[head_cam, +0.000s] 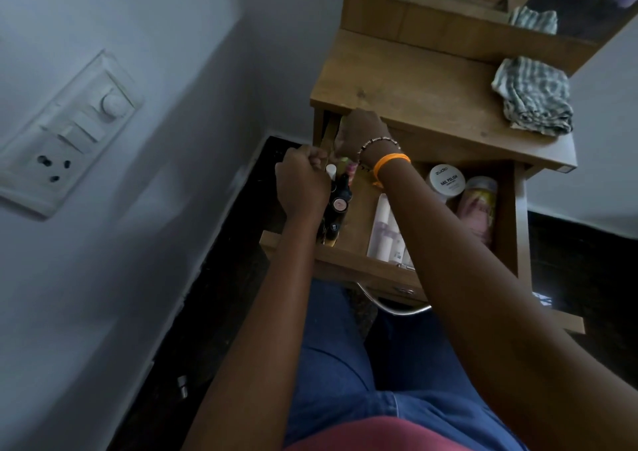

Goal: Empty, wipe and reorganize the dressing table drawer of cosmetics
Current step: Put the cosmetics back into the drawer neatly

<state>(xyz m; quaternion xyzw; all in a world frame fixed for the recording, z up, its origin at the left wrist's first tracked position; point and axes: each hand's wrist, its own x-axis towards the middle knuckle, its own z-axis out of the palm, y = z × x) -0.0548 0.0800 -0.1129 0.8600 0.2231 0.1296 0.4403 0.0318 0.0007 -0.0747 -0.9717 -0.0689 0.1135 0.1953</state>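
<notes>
While both hands (303, 181) reach in, drawer (348, 264) seems cosmetics-filled.

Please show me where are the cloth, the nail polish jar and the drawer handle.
cloth (533, 96): head view, middle of the folds.
nail polish jar (447, 180): head view, white lid.
drawer handle (397, 307): head view, metal bar.

Pale wall (145, 243), dark floor (214, 329)

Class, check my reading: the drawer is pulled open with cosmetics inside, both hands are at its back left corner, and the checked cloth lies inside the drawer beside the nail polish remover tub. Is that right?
Not quite. In the head view the checked cloth lies on the dressing table top, not in the drawer. The rest holds: the drawer is open with cosmetics, including the nail polish remover tub, and the left hand and right hand are at its back left corner.
</notes>
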